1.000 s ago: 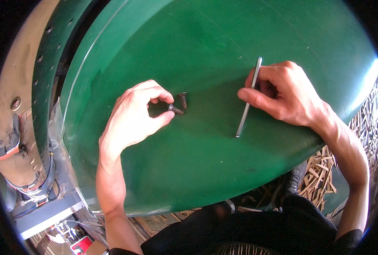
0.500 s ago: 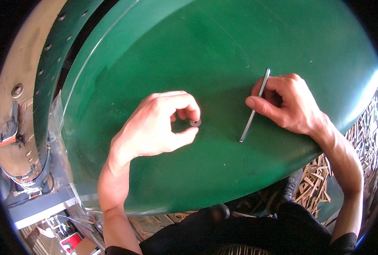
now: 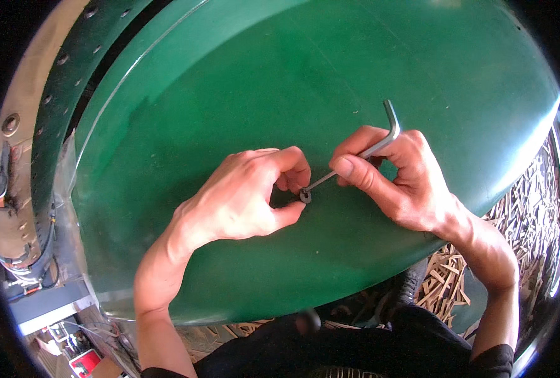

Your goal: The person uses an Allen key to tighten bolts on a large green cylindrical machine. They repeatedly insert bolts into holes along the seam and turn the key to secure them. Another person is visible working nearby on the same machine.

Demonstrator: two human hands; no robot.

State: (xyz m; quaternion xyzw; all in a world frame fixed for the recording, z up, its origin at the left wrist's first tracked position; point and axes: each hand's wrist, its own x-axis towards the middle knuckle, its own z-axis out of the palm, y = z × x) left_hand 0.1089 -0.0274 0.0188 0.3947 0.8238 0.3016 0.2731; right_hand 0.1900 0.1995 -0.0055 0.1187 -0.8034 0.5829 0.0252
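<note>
My left hand (image 3: pixel 242 195) is closed in a pinch, thumb and index finger gripping a small dark bolt with a round washer (image 3: pixel 305 197) on it; the fingers hide most of the bolt. My right hand (image 3: pixel 409 179) is closed around a bent hex key (image 3: pixel 322 181). The key's short arm rises above the fingers, and its long arm slopes down to the left. Its tip meets the bolt beside my left fingertips; whether it sits inside the head I cannot tell. Both hands hover over a large, smooth, curved green surface (image 3: pixel 229 82).
Along the left stands a beige curved machine part (image 3: pixel 15 94) beside a dark green strip with several holes. Clear plastic film (image 3: pixel 69 189) hangs at the green surface's left edge. Many thin wooden offcuts (image 3: pixel 443 277) lie on the floor at lower right, near a dark shoe (image 3: pixel 409 286).
The hex key has been turned in my right hand, its bent end now up. My right hand has come left, and the key's tip has reached the bolt in my left hand.
</note>
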